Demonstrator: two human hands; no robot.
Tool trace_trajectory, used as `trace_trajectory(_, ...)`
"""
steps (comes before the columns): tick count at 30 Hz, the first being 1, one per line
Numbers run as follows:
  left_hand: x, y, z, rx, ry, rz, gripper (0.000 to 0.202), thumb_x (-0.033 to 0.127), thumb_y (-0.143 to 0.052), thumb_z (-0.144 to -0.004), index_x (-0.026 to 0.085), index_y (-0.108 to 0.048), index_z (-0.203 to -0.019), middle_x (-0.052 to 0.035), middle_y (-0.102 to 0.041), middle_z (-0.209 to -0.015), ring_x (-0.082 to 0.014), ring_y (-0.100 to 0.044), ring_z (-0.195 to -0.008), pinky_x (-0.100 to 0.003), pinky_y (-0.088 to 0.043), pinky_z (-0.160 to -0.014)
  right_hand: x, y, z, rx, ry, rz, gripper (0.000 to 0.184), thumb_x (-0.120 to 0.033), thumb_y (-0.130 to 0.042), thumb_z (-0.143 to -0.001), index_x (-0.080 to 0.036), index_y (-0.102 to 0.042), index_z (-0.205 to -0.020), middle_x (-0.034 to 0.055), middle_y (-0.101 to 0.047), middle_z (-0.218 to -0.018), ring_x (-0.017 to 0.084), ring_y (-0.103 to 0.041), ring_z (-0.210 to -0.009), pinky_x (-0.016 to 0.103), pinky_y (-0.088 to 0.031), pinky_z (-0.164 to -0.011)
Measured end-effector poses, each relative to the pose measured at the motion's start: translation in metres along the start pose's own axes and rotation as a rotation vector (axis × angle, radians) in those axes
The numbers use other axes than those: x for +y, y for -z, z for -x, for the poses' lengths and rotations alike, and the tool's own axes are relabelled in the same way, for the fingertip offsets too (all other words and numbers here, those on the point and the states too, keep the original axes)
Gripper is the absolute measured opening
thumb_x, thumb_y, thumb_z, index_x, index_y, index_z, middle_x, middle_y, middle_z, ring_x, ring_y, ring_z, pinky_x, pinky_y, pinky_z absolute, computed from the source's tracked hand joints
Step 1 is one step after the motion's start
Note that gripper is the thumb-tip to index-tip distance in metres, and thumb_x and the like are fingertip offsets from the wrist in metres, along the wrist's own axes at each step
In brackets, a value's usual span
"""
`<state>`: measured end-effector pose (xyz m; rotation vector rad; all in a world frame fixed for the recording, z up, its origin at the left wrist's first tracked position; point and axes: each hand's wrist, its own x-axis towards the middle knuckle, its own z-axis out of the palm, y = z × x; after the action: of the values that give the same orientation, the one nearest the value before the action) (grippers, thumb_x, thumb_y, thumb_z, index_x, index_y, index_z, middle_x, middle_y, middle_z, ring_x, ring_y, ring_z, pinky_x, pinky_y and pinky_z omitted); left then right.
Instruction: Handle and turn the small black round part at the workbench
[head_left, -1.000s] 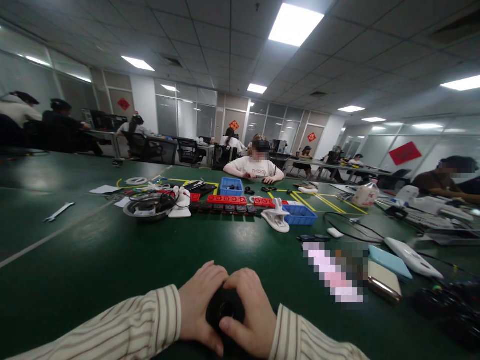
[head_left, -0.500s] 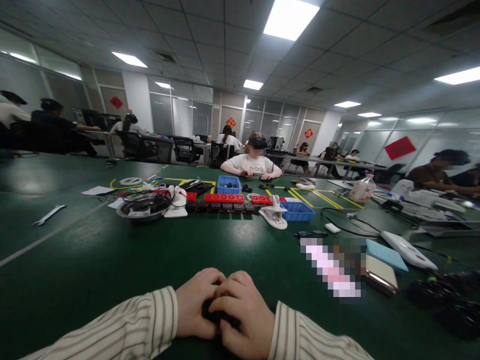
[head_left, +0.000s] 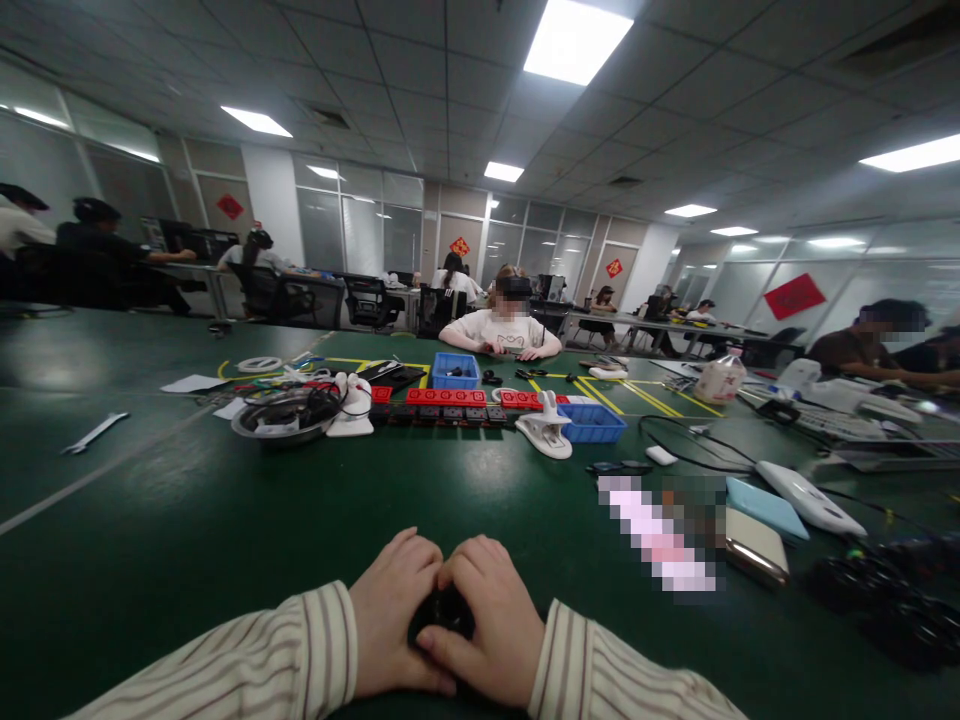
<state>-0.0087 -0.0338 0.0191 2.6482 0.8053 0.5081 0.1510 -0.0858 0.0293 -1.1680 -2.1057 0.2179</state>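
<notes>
Low in the middle of the head view, both hands are cupped together over the green tabletop point(head_left: 315, 520). Between them shows a small, dark, shiny black object point(head_left: 444, 612), mostly covered, so its kind is hidden. My left hand point(head_left: 394, 615) closes round its left side, fingers bent and touching the other hand. From the other side my right hand point(head_left: 495, 610) wraps it, with the thumb lying across its front. Both wrists come out of striped cream sleeves.
Ahead stand a metal bowl point(head_left: 281, 425) of cables, a row of red and black sockets point(head_left: 446, 405), a white clip stand point(head_left: 546, 430) and two blue bins point(head_left: 596, 425). A wrench point(head_left: 96, 432) lies left, a power bank point(head_left: 754, 548) right. A person point(head_left: 502, 325) sits opposite.
The fingers of my right hand have drawn back from across the black object, and its thumb now lies over the front. More of the object's top shows between the hands.
</notes>
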Motion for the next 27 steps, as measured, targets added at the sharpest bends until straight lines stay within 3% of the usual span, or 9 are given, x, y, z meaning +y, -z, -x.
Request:
trace_trajectory(3, 0.002, -0.001, -0.001, -0.024, 0.029, 0.007, 0.036, 0.035, -0.072, -0.054, 0.018, -0.058, -0.082, -0.0018, -0.052, -0.084, -0.0218, -0.051, -0.084, -0.052, -0.023, -0.101, 0.001, 0.0, -0.001, -0.047, 0.028, 0.018, 0.018, -0.034, -0.054, -0.074, -0.018, -0.051, -0.079, 0.0037, -0.053, -0.08, 0.019, -0.045, -0.077, 0.034, -0.036, -0.071)
trace_trajectory(6, -0.002, 0.0, -0.003, -0.047, 0.0, 0.032, 0.035, 0.027, -0.072, -0.052, 0.019, -0.06, -0.084, -0.0007, -0.052, -0.086, -0.0211, -0.051, -0.086, -0.051, -0.019, -0.103, 0.001, 0.002, -0.001, -0.051, 0.14, -0.025, 0.015, -0.024, -0.048, -0.071, -0.018, -0.052, -0.083, 0.0045, -0.055, -0.084, 0.018, -0.046, -0.08, 0.034, -0.036, -0.074)
trace_trajectory(8, -0.006, 0.001, -0.004, -0.075, -0.054, 0.045, 0.032, 0.026, -0.071, -0.052, 0.021, -0.061, -0.082, -0.0001, -0.051, -0.087, -0.0207, -0.05, -0.086, -0.048, -0.023, -0.101, 0.001, 0.004, -0.002, -0.038, 0.208, -0.063, 0.019, -0.02, -0.044, -0.066, -0.019, -0.052, -0.083, 0.0044, -0.057, -0.084, 0.018, -0.047, -0.082, 0.033, -0.036, -0.075)
trace_trajectory(12, -0.013, 0.002, -0.007, -0.146, -0.145, 0.09, 0.026, 0.027, -0.07, -0.056, 0.023, -0.062, -0.08, -0.001, -0.05, -0.092, -0.0216, -0.048, -0.089, -0.035, -0.042, -0.082, -0.001, 0.007, -0.003, -0.041, 0.327, -0.136, 0.027, -0.015, -0.038, -0.06, -0.021, -0.051, -0.082, 0.002, -0.061, -0.08, 0.017, -0.05, -0.079, 0.033, -0.037, -0.076)
trace_trajectory(15, -0.015, 0.002, -0.007, -0.122, -0.145, 0.088, 0.044, 0.035, -0.073, -0.054, 0.024, -0.059, -0.095, -0.0024, -0.05, -0.1, -0.0245, -0.048, -0.095, -0.043, -0.036, -0.092, -0.002, 0.01, -0.003, -0.032, 0.357, -0.166, 0.029, -0.018, -0.038, -0.064, -0.021, -0.051, -0.09, 0.0025, -0.062, -0.084, 0.018, -0.05, -0.081, 0.035, -0.037, -0.077)
trace_trajectory(18, -0.012, 0.002, -0.005, -0.05, -0.105, 0.052, 0.066, 0.049, -0.072, -0.053, 0.021, -0.05, -0.109, -0.0057, -0.051, -0.107, -0.0275, -0.048, -0.1, -0.054, -0.021, -0.102, -0.002, 0.011, -0.003, 0.006, 0.289, -0.171, 0.028, -0.029, -0.041, -0.075, -0.019, -0.049, -0.1, 0.006, -0.058, -0.095, 0.02, -0.049, -0.089, 0.036, -0.036, -0.082)
trace_trajectory(22, -0.001, 0.002, -0.001, 0.028, -0.019, 0.0, 0.067, 0.058, -0.067, -0.053, 0.016, -0.05, -0.103, -0.007, -0.054, -0.098, -0.0277, -0.051, -0.094, -0.057, -0.019, -0.101, 0.0, 0.006, -0.001, 0.033, 0.048, -0.105, 0.038, -0.05, -0.047, -0.077, -0.017, -0.05, -0.094, 0.0064, -0.053, -0.09, 0.02, -0.047, -0.082, 0.036, -0.037, -0.076)
trace_trajectory(24, 0.004, 0.001, 0.0, 0.027, 0.021, -0.011, 0.062, 0.057, -0.069, -0.051, 0.016, -0.052, -0.095, -0.0054, -0.054, -0.091, -0.0262, -0.052, -0.089, -0.057, -0.02, -0.101, 0.001, 0.003, -0.001, 0.015, -0.034, -0.051, 0.037, -0.052, -0.054, -0.073, -0.017, -0.05, -0.085, 0.0043, -0.052, -0.084, 0.019, -0.045, -0.077, 0.035, -0.036, -0.072)
trace_trajectory(27, 0.006, 0.002, -0.001, 0.001, 0.053, 0.0, 0.042, 0.046, -0.07, -0.055, 0.019, -0.054, -0.083, -0.0013, -0.052, -0.083, -0.0216, -0.052, -0.082, -0.055, -0.022, -0.1, 0.002, 0.0, -0.001, -0.033, -0.06, 0.015, 0.027, -0.042, -0.06, -0.071, -0.018, -0.049, -0.078, 0.0019, -0.05, -0.079, 0.018, -0.044, -0.076, 0.033, -0.036, -0.071)
